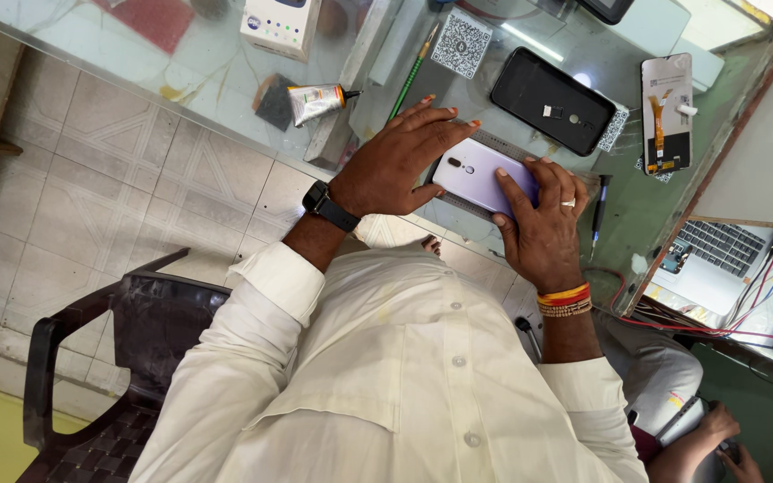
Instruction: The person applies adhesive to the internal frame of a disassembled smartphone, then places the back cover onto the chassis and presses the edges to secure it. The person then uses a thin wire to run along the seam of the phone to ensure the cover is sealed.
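Head view: the lilac phone (480, 176) lies back-up on a grey work mat (505, 146) at the near edge of the glass counter (208, 54). It serves as the landmark below.

The left hand (402, 159) lies flat over the phone's camera end, fingers extended along its far edge, pressing down rather than closing around it. The right hand (543, 224) wraps the opposite end, thumb along the near edge and fingers curled over the top, a partly closed grasp. The 2 hands appear to brace the phone from both ends so it stays put against the mat.

Beyond the phone lies a black phone shell (552, 100), face open. Right of that lies a detached screen with orange flex cable (666, 112). Left of the phone lie a glue tube (318, 101) and a green brush (414, 72), within reach. A dark screwdriver (598, 210) rests just right of the right hand. At lower right another person's hand (717, 427) shows
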`<state>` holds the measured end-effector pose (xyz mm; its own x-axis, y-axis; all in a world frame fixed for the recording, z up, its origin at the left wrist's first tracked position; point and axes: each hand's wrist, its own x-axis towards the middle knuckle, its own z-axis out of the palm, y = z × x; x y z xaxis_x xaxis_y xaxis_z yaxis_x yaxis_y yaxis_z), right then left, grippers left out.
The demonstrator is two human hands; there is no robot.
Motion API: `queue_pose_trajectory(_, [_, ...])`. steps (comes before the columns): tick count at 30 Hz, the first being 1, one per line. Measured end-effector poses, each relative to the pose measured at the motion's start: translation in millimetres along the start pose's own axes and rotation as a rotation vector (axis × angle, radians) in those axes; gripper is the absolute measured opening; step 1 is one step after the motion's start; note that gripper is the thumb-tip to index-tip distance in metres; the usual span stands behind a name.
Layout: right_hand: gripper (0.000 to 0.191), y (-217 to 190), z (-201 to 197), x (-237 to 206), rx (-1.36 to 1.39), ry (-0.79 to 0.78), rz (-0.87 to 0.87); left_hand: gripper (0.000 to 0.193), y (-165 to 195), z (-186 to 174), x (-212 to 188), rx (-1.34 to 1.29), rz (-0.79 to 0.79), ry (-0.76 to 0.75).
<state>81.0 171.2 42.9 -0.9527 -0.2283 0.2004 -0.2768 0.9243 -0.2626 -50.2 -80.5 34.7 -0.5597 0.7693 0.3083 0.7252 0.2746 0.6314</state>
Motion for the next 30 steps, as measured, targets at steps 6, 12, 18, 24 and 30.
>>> queue_pose_trajectory(6, [0.048,-0.8,-0.7,1.0,-0.011,-0.001,0.005,0.094,1.9,-0.3,1.4,0.009,-0.003,0.003])
queue_pose_trajectory(12, [0.047,-1.4,0.3,1.0,-0.017,-0.001,0.006,0.093,2.9,-1.1,0.7,0.021,0.005,0.008])
queue_pose_trajectory(18, [0.047,-1.0,0.1,1.3,-0.021,0.005,0.002,0.09,3.3,-0.2,0.6,0.027,-0.004,0.003])
queue_pose_trajectory(24, [0.046,-2.9,0.1,2.1,-0.03,0.009,0.01,0.087,4.6,1.0,-0.4,0.043,-0.006,0.006])
queue_pose_trajectory(30, [0.046,-3.2,-0.2,2.8,-0.031,0.01,0.006,0.088,4.4,1.0,-0.8,0.048,0.002,0.02])
